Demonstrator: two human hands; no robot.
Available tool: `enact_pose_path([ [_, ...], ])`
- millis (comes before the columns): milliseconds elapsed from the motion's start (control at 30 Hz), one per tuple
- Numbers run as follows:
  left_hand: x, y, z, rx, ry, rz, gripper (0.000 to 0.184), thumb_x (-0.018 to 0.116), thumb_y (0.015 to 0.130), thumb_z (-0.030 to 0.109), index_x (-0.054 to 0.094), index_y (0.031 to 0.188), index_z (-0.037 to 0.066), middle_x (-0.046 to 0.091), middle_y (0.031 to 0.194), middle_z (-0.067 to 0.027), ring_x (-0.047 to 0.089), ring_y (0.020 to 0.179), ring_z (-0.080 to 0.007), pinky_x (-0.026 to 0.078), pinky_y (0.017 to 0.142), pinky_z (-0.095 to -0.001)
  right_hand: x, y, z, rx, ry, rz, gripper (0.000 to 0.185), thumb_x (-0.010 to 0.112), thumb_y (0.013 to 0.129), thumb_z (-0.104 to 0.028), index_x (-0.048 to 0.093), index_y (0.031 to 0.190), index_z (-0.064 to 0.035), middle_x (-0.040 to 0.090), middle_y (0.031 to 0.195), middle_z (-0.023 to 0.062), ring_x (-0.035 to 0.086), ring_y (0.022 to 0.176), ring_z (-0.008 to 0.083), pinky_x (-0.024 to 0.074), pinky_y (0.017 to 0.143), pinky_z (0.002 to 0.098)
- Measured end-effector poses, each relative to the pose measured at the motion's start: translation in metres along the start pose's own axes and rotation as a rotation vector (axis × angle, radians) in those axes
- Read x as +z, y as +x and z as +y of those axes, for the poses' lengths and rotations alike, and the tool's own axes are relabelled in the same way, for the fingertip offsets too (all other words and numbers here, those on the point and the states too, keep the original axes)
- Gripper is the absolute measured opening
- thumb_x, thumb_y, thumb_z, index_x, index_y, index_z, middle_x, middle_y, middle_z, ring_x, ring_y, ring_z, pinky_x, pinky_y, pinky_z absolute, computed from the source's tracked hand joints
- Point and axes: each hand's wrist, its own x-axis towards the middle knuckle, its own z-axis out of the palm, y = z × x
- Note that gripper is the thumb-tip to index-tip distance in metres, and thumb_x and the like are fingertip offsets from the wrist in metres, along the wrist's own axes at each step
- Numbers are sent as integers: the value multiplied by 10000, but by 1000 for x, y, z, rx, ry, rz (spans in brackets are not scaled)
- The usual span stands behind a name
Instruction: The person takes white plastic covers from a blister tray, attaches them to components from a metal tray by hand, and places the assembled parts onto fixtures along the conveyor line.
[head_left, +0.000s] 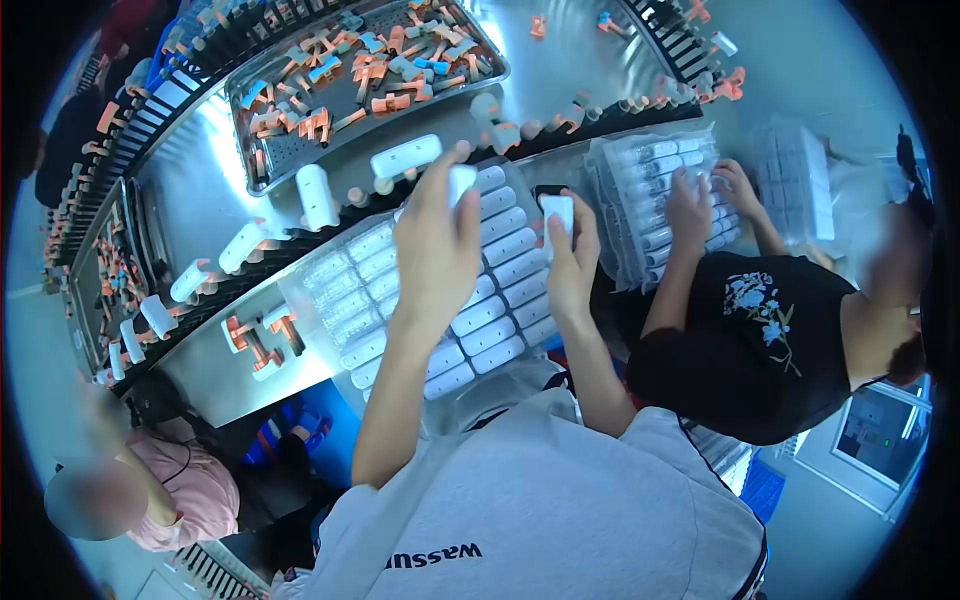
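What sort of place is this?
Most likely a factory assembly or packing line: a black slatted track runs past the worktable, a metal tray holds many loose parts, and matching white units lie in rows.

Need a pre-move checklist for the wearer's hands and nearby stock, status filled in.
1. Left hand has its white piece: ok, held between thumb and finger.
2. Right hand has its white unit: ok, thumb on its face.
3. Units below are in order: ok, the rows of white units look regular where visible.
4. Co-worker's hands clear: ok, over the neighbouring stack, apart from the wearer's.
5. Markings on the held unit readable: cannot tell, too small.
6. Held items joined: not ok if that's required; they're apart, one per hand.
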Motion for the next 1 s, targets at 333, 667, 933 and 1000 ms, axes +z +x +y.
enact_pose_path([
  [333, 46, 66, -40, -43, 515, 19, 376, 570, 933, 143, 520, 1285, 20, 661, 980, -236, 667, 824, -428, 524, 700, -515, -15, 105, 4, -273, 107, 127, 372, 564, 957, -66, 481, 1307, 28, 619, 1150, 144, 631, 1046, 176, 493, 876, 293],
  [667, -35, 59, -66, 68, 530, 8, 341, 588, 928, 174, 577, 1254, 74, 674, 1052, -180, 673, 841, -391, 539, 741, -470, 61, 181, -36, -403, -504, -972, 405, 619, 846, -1, 630, 1246, -66, 647, 1189, 91, 619, 1043, 196, 506, 898, 326],
  [933, -77, 27, -98, 14, 665, -160, 368, 581, 939, 177, 551, 1299, 103, 666, 1092, -187, 673, 871, -381, 545, 726, -460, 105, 132, -46, -465, -512, -1151, 433, 653, 845, -7, 601, 1272, -57, 654, 1215, 117, 646, 1029, 232, 501, 927, 344],
  [1000, -79, 19, -101, -115, 834, -66, 415, 568, 942, 175, 488, 1342, 97, 654, 1037, -178, 682, 784, -386, 560, 645, -478, 119, 113, -47, -485, -670, -1016, 433, 656, 843, -12, 604, 1269, -67, 660, 1201, 133, 654, 1023, 289, 508, 912, 357],
])
